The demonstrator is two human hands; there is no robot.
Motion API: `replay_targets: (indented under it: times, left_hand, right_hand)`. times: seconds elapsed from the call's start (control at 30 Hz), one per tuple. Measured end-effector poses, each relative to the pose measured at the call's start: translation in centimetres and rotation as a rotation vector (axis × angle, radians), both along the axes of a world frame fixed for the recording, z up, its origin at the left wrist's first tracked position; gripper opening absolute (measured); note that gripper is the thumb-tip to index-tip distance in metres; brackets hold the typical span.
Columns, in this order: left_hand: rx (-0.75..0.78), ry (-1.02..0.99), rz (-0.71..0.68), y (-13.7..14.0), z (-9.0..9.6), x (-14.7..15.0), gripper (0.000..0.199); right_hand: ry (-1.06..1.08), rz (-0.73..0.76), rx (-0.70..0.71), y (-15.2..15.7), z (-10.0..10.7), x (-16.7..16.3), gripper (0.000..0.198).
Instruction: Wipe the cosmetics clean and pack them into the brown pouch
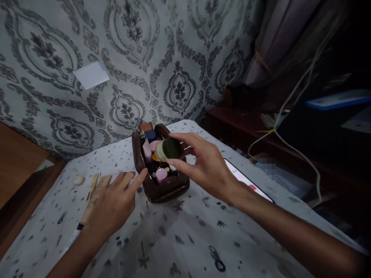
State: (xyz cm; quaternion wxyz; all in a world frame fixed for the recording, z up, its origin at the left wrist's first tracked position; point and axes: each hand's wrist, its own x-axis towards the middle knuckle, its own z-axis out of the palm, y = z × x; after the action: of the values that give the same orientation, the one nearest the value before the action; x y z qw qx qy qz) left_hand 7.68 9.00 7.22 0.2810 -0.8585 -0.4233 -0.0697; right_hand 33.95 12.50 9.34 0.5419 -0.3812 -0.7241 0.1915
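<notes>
The right hand [207, 164] grips a squat, round jar [167, 150], pale cream at one end, dark green at the other; the left hand [117, 200], loosely spread, reaches the brown bag [168, 189].

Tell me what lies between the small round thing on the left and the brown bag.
In the head view, beige tubes lie nearer the round thing; then comes the person's left hand, its index fingertip at the edge of the bag.
</notes>
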Motion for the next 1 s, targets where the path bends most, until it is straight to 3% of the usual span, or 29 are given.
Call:
replay_targets:
  times: [0.13, 0.33, 0.73, 1.0]
  left_hand:
    - [0.056, -0.049, -0.048, 0.3, -0.2, 0.3, 0.057]
    - [0.103, -0.110, -0.136, 0.7, -0.5, 0.5, 0.051]
    - [0.106, -0.148, -0.156, 0.9, -0.8, 0.0, 0.051]
    - [0.106, -0.120, -0.139, 0.8, -0.6, 0.0, 0.051]
  right_hand:
    - [-0.329, 0.119, 0.044, 2.2, 1.9, -1.4, 0.039]
    - [-0.695, 0.229, -0.119, 5.5, 2.7, -3.8, 0.036]
    - [-0.844, 0.270, -0.162, 6.9, 2.4, -5.4, 0.048]
    - [-0.941, 0.415, -0.177, 7.1, 1.9, -5.1, 0.038]
